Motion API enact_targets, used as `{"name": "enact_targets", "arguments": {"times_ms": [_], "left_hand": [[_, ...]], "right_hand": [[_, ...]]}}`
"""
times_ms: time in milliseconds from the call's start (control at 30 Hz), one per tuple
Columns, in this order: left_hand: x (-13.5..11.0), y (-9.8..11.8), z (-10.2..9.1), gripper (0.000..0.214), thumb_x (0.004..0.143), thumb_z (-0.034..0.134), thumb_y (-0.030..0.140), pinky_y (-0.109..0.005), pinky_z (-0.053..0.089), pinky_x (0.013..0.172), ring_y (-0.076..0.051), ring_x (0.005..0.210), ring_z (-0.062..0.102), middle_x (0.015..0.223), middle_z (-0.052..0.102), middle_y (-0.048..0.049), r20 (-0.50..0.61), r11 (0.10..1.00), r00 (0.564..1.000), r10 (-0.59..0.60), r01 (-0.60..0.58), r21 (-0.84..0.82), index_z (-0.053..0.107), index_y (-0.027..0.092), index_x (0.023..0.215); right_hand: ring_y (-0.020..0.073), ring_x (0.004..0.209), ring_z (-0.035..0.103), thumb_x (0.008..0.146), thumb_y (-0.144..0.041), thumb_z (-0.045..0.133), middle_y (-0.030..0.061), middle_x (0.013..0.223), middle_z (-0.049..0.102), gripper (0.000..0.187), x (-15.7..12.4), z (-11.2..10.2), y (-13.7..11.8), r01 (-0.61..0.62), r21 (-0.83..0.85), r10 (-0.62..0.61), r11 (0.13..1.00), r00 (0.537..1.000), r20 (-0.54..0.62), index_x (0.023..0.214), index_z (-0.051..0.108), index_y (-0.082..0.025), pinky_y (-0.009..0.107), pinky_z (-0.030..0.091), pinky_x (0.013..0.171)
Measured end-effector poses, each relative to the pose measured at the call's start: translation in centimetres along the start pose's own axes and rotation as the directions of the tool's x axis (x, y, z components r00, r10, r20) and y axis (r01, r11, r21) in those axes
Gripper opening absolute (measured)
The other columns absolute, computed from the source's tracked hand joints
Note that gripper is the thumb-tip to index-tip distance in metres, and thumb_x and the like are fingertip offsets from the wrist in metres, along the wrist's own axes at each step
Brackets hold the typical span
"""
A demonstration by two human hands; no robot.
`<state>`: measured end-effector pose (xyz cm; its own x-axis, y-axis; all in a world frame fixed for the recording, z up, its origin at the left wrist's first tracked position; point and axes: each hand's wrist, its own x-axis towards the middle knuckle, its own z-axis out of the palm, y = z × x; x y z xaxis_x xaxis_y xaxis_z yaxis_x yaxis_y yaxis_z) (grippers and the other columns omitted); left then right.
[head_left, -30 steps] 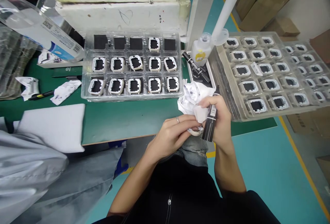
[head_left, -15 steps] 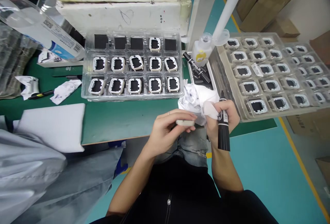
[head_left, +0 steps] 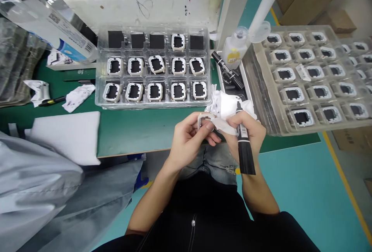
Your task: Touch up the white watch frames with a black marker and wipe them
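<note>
In my left hand I grip a pale watch-case frame, its opening turned partly toward me. My right hand is closed around a black marker, tip pointing away from me, and also pinches a white wipe. The wipe reaches to the right side of the frame and appears to touch it. Just beyond my hands lies a crumpled, stained white cloth. Behind that, a clear blister tray holds several similar frames, with dark squares in some back pockets.
More frames sit in stacked trays on the right. A small box with markers and a bottle stand by the white post. A large plastic bottle leans at left. A person's grey sleeve is close on my left.
My left hand has turned the frame from edge-on to showing its opening. My right hand has come left, bringing wipe and marker up to the frame. The whole view has shifted slightly.
</note>
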<state>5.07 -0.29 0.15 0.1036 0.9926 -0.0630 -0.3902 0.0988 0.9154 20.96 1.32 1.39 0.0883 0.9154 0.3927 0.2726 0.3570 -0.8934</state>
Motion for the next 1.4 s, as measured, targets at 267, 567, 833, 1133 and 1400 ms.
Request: {"name": "enact_targets", "arguments": {"times_ms": [267, 567, 833, 1133, 1400], "left_hand": [[-0.3, -0.3, -0.3, 0.027, 0.111, 0.081, 0.043, -0.026, 0.067, 0.064, -0.015, 0.063, 0.078, 0.075, 0.082, -0.0007, 0.037, 0.991, 0.997, 0.061, -0.065, 0.116, 0.08, 0.018, 0.12], [-0.2, -0.3, -0.5, 0.022, 0.115, 0.073, 0.039, -0.024, 0.064, 0.066, -0.014, 0.063, 0.075, 0.074, 0.079, 0.0015, 0.08, 0.953, 0.991, 0.106, -0.125, 0.276, 0.084, 0.02, 0.121], [0.3, 0.1, -0.8, 0.03, 0.11, 0.081, 0.043, -0.025, 0.067, 0.061, -0.015, 0.064, 0.08, 0.085, 0.082, -0.0014, 0.099, 0.997, 0.994, -0.052, 0.046, 0.07, 0.073, 0.019, 0.125], [0.4, 0.6, -1.1, 0.037, 0.105, 0.087, 0.043, -0.022, 0.066, 0.055, -0.016, 0.061, 0.082, 0.088, 0.085, -0.0029, 0.098, 0.986, 0.986, -0.132, 0.141, -0.087, 0.068, 0.018, 0.126], [0.5, 0.7, -0.9, 0.039, 0.103, 0.089, 0.047, -0.023, 0.065, 0.054, -0.017, 0.061, 0.082, 0.088, 0.085, -0.0027, 0.088, 0.991, 0.989, -0.118, 0.124, -0.06, 0.069, 0.019, 0.122]], "right_hand": [[0.0081, 0.058, 0.037, 0.091, -0.022, 0.093, -0.0091, 0.063, 0.046, 0.046, 0.4, -1.5, -0.1, -0.055, -0.014, 0.056, 0.998, 0.988, 0.145, 0.071, 0.051, -0.023, 0.025, 0.029, 0.053], [0.0093, 0.059, 0.038, 0.095, -0.036, 0.093, -0.0084, 0.064, 0.049, 0.048, 1.1, -1.6, -0.8, -0.093, -0.021, 0.096, 0.995, 0.964, 0.248, 0.072, 0.053, -0.024, 0.027, 0.03, 0.053], [0.0117, 0.058, 0.041, 0.095, -0.046, 0.091, -0.0066, 0.064, 0.047, 0.052, 1.5, -1.4, 0.1, -0.056, 0.072, 0.048, 0.996, 0.992, 0.117, 0.07, 0.05, -0.026, 0.031, 0.035, 0.055], [0.0195, 0.063, 0.049, 0.102, -0.049, 0.081, -0.0011, 0.076, 0.058, 0.03, 0.5, -1.0, 0.5, 0.091, -0.027, -0.093, 0.995, 0.99, -0.106, 0.088, 0.06, -0.031, 0.041, 0.044, 0.062], [0.0276, 0.086, 0.08, 0.107, -0.031, 0.074, 0.0019, 0.096, 0.083, 0.005, 0.3, -1.0, -1.3, 0.103, -0.002, -0.103, 0.995, 0.993, -0.061, 0.11, 0.071, -0.033, 0.05, 0.066, 0.084]]}}
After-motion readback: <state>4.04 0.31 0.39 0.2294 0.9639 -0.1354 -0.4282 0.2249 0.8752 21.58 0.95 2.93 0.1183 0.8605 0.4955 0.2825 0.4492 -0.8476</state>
